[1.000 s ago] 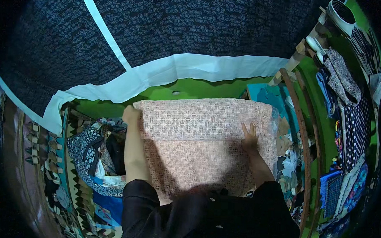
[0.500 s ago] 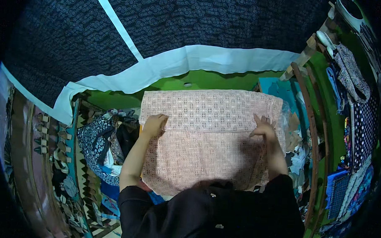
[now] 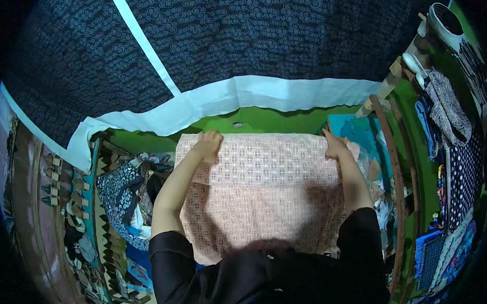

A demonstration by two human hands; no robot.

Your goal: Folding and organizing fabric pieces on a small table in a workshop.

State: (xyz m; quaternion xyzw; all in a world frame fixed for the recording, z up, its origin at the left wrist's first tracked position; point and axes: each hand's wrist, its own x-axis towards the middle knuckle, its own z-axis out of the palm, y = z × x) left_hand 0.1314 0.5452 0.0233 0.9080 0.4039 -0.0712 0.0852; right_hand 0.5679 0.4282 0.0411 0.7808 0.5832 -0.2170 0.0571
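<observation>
A pale pink cloth (image 3: pixel 273 217) with a woven grid pattern lies spread out in front of my body, its far part folded over into a wide band (image 3: pixel 270 161). My left hand (image 3: pixel 208 145) is at the far left of that band, its fingers curled at the cloth's far edge. At the far right corner, my right hand (image 3: pixel 336 146) rests on the band with thumb and fingers apart, fingertips reaching the edge. Both forearms stretch over the cloth, and its near end disappears under my dark shirt (image 3: pixel 260 281).
Dark patterned fabric with a white border (image 3: pixel 267 92) hangs ahead, before a green wall (image 3: pixel 287 120). Mixed cloths (image 3: pixel 121 193) are heaped on the left beside wooden racks. To the right, a wooden rail (image 3: pixel 390 173) stands near hanging garments (image 3: pixel 464 186) and a teal surface (image 3: pixel 351 129).
Both hands have moved away from me, from the band's near border to its far edge. The whole scene sits slightly lower in the picture.
</observation>
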